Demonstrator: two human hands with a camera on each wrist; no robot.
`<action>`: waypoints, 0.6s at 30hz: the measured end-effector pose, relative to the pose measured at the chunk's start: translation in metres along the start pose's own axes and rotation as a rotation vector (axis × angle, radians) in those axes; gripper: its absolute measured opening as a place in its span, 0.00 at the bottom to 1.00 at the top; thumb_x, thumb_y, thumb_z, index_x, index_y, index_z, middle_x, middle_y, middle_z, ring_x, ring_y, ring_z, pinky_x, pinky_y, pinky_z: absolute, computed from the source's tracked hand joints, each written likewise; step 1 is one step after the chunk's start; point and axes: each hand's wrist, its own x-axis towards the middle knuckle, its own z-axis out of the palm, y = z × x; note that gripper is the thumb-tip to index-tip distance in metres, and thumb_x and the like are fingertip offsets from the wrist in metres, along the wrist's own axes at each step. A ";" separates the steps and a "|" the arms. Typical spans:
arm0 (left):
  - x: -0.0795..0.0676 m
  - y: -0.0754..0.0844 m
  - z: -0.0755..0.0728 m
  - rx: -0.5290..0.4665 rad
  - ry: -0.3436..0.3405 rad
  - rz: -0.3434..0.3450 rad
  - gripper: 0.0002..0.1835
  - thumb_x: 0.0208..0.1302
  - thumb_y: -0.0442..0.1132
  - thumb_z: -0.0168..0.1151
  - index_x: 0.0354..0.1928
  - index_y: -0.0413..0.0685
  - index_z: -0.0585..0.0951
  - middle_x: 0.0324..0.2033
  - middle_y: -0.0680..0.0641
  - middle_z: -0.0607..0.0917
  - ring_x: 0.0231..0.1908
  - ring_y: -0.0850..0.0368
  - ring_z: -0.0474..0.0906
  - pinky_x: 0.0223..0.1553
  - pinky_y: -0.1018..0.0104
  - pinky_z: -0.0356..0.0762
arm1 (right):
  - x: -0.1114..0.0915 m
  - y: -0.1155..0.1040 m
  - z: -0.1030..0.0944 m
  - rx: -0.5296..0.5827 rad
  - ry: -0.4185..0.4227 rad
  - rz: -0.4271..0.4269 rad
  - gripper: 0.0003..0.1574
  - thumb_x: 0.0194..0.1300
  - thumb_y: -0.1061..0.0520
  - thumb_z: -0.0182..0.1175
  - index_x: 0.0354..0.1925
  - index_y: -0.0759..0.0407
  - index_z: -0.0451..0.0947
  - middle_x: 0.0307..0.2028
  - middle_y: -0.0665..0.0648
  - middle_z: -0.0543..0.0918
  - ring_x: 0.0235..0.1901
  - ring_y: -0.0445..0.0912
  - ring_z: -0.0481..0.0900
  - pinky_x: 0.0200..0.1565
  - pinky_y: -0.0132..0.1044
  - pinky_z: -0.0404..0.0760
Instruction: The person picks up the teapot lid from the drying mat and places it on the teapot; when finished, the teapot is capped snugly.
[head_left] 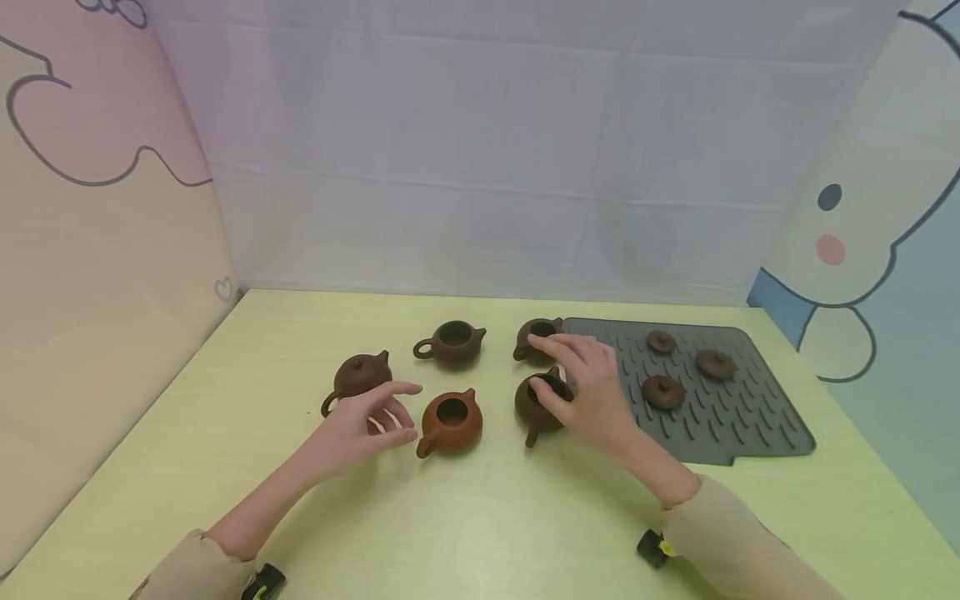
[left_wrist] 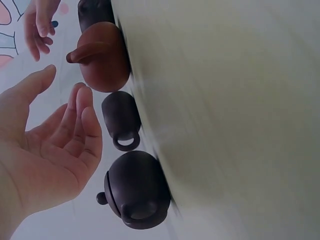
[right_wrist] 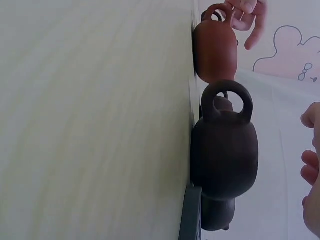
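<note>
My left hand (head_left: 367, 423) hovers between a lidded dark brown teapot (head_left: 362, 374) and a lidless reddish-brown teapot (head_left: 454, 432). In the left wrist view its relaxed fingers hold nothing, and the lidded teapot (left_wrist: 140, 182) stands below it. Over a lidless dark teapot (head_left: 534, 417) at front right is my right hand (head_left: 588, 385), thumb and fingers spread apart. The right wrist view has this dark teapot (right_wrist: 225, 152) upright on the table, with the right hand (right_wrist: 313, 190) apart from it. Two more lidless dark teapots stand behind: one at centre back (head_left: 457, 354), one at back right (head_left: 528, 343).
On the right lies a grey ridged mat (head_left: 705, 429) bearing three dark lids: a small one (head_left: 662, 342), one at the right (head_left: 716, 364) and one nearer the front (head_left: 663, 392). A pale curtain (head_left: 480, 167) hangs behind the light yellow-green table (head_left: 465, 533).
</note>
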 end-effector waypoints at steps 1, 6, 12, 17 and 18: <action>0.000 0.001 0.001 -0.003 -0.014 0.002 0.27 0.62 0.44 0.69 0.63 0.53 0.74 0.34 0.55 0.86 0.32 0.66 0.82 0.37 0.69 0.82 | -0.001 0.004 -0.002 -0.003 0.001 0.005 0.33 0.56 0.57 0.71 0.61 0.53 0.78 0.51 0.58 0.82 0.51 0.52 0.75 0.52 0.57 0.64; 0.001 0.003 0.004 0.003 -0.076 -0.022 0.31 0.61 0.44 0.70 0.65 0.53 0.72 0.34 0.58 0.86 0.32 0.67 0.82 0.38 0.70 0.81 | -0.007 0.022 -0.011 -0.017 0.009 0.021 0.34 0.54 0.59 0.72 0.61 0.54 0.78 0.50 0.59 0.82 0.45 0.51 0.74 0.49 0.54 0.62; 0.004 0.002 0.007 -0.003 -0.135 -0.029 0.32 0.60 0.45 0.71 0.66 0.56 0.72 0.32 0.60 0.86 0.33 0.67 0.82 0.40 0.69 0.81 | -0.013 0.046 -0.018 -0.025 0.043 0.037 0.34 0.52 0.64 0.72 0.60 0.57 0.78 0.49 0.62 0.82 0.43 0.56 0.74 0.46 0.54 0.61; 0.004 0.000 0.008 -0.013 -0.158 -0.033 0.32 0.60 0.43 0.71 0.66 0.54 0.72 0.32 0.59 0.86 0.34 0.67 0.82 0.42 0.68 0.81 | -0.016 0.061 -0.023 -0.028 0.037 0.115 0.32 0.54 0.63 0.71 0.59 0.59 0.78 0.49 0.63 0.83 0.49 0.60 0.75 0.46 0.55 0.62; 0.004 0.000 0.008 -0.016 -0.161 -0.034 0.32 0.60 0.42 0.71 0.66 0.54 0.72 0.32 0.59 0.86 0.34 0.67 0.82 0.42 0.68 0.81 | -0.017 0.064 -0.024 -0.033 0.030 0.137 0.32 0.55 0.62 0.71 0.60 0.59 0.78 0.48 0.63 0.83 0.49 0.60 0.75 0.47 0.56 0.62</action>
